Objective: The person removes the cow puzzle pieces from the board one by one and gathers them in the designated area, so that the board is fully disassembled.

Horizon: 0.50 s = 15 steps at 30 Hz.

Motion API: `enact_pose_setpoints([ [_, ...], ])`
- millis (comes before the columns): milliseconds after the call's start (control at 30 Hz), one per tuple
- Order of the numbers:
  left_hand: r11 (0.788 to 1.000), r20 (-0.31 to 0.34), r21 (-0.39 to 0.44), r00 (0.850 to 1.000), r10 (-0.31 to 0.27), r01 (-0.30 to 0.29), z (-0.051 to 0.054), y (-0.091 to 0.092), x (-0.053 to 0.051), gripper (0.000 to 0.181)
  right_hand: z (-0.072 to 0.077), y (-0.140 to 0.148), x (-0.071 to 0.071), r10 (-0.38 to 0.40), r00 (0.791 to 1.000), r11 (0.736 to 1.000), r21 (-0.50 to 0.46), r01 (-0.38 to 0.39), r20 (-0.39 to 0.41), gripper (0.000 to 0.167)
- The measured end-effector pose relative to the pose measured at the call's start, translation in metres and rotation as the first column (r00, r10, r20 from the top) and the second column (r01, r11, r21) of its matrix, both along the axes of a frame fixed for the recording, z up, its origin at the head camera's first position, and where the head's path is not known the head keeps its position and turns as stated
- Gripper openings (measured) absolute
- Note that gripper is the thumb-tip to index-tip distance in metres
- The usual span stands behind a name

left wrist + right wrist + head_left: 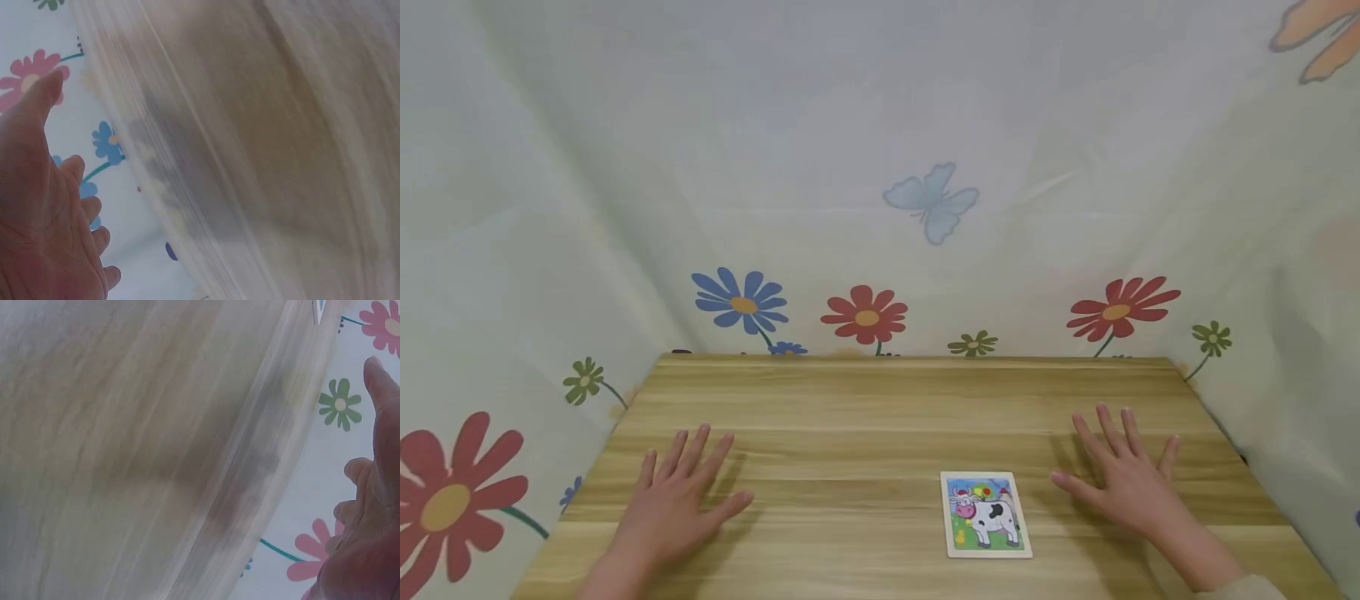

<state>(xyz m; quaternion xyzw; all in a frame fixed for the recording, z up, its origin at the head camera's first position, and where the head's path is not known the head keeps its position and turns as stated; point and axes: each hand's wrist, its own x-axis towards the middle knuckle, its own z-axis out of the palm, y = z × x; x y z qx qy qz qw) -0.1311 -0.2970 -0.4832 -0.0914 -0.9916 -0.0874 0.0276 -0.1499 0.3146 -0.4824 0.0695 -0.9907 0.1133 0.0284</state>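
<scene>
A small jigsaw puzzle [987, 515] with a pale frame and a cartoon cow picture lies flat on the wooden table [850, 417], right of the middle and toward the near side. To its right, my right hand [1123, 483] is spread palm down, fingers straight, apart from the puzzle. My left hand [673, 508] is spread the same way over the left part of the table. Both hands hold nothing and cast shadows on the wood. In the wrist views, the left palm [50, 231] and the right palm [365, 550] show beside the tabletop.
A pale cloth backdrop [775, 167] printed with flowers and butterflies rises behind the table's far edge and along both sides. A small dark thing [681, 352] shows at the far left corner.
</scene>
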Motion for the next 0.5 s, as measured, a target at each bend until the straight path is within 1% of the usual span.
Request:
enact_pose_setpoints([
  [100,1.000,0.002,-0.012,1.000,-0.021,0.021,0.002,0.011,-0.002,0.093,-0.002,-0.002,0.002,0.014,1.000,1.000,-0.005,-0.014,0.006,0.103],
  [167,0.999,-0.008,-0.020,0.999,-0.042,0.042,0.003,0.019,-0.005,0.092,-0.002,-0.005,0.002,0.027,1.000,1.000,-0.010,-0.027,0.005,0.102],
  [300,0.996,-0.016,-0.024,0.996,-0.087,0.087,0.007,0.036,-0.010,0.092,0.000,-0.015,0.000,0.074,0.997,0.997,-0.013,-0.074,0.000,0.100],
  [400,0.991,-0.012,-0.028,0.991,-0.130,0.129,0.007,0.052,-0.015,0.092,0.001,-0.024,-0.002,0.121,0.993,0.993,-0.011,-0.121,-0.004,0.099],
  [500,0.982,-0.004,-0.031,0.982,-0.188,0.188,0.007,0.071,-0.020,0.091,-0.001,-0.034,-0.002,0.168,0.986,0.986,-0.019,-0.169,-0.009,0.098],
])
